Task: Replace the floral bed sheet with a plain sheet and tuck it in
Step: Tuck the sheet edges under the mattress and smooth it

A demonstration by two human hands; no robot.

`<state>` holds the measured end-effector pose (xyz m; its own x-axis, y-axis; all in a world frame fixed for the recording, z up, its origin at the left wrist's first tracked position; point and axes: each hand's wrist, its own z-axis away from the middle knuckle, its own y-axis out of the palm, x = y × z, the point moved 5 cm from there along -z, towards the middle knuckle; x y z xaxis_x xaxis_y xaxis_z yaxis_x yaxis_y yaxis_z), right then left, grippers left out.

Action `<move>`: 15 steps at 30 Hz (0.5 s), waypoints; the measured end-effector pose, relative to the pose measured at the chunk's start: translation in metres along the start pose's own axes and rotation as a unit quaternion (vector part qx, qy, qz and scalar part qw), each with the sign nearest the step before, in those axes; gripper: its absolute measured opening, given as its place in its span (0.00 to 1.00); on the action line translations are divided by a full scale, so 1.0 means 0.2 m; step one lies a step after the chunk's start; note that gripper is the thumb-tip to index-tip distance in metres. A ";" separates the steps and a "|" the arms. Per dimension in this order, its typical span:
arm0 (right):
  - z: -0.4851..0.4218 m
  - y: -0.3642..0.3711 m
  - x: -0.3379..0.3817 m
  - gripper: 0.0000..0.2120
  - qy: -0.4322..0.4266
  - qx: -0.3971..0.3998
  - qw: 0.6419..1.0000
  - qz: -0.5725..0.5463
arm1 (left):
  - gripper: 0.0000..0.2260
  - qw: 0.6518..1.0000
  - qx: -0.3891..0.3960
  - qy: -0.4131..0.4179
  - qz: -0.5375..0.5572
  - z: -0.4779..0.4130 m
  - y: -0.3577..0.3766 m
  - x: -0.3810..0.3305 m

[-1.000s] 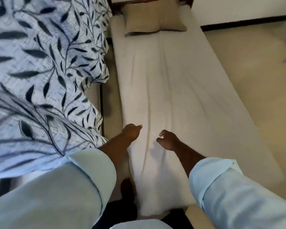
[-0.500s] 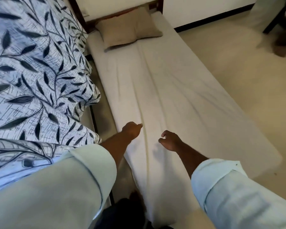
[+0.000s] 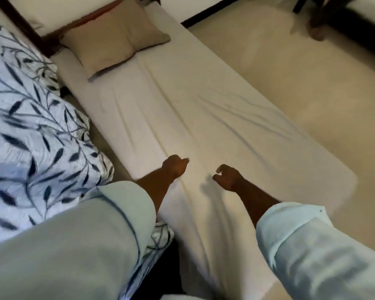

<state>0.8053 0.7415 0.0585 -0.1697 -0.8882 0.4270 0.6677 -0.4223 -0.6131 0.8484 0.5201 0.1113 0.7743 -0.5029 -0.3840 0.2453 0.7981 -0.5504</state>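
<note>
— Where did the plain sheet (image 3: 182, 118) lie?
— It was spread over the narrow mattress, from the pillow (image 3: 115, 37) down toward the person, with long creases running away from the pillow.
— And the floral sheet (image 3: 30, 126)?
— It was heaped to the left of the pillow and nearer the person, apart from the plain one.
— The hands?
— Both were over the plain sheet, well short of the pillow, near the foot end. The left hand (image 3: 174, 168) was curled into a fist with the thumb poking out. I couldn't tell whether it pinched any cloth. The right hand (image 3: 228, 177), just beside it and farther right of the pillow, had loosely curled fingers with nothing in them, and its shadow fell on the sheet below.
— Anything else?
— Pale rolled sleeves (image 3: 301, 245) and cream floor (image 3: 290, 83) to the right of the pillow.
</note>
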 end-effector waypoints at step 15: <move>-0.05 0.07 0.43 0.16 0.024 -0.004 0.999 -0.024 | 0.26 0.999 0.000 0.017 -0.035 -0.32 -0.54 0.12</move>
<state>0.7923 0.6584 0.0803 -0.2365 -0.8746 0.4232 0.6520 -0.4658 -0.5983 0.8032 0.4017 0.1148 0.7345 -0.5689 -0.3699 0.2980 0.7601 -0.5774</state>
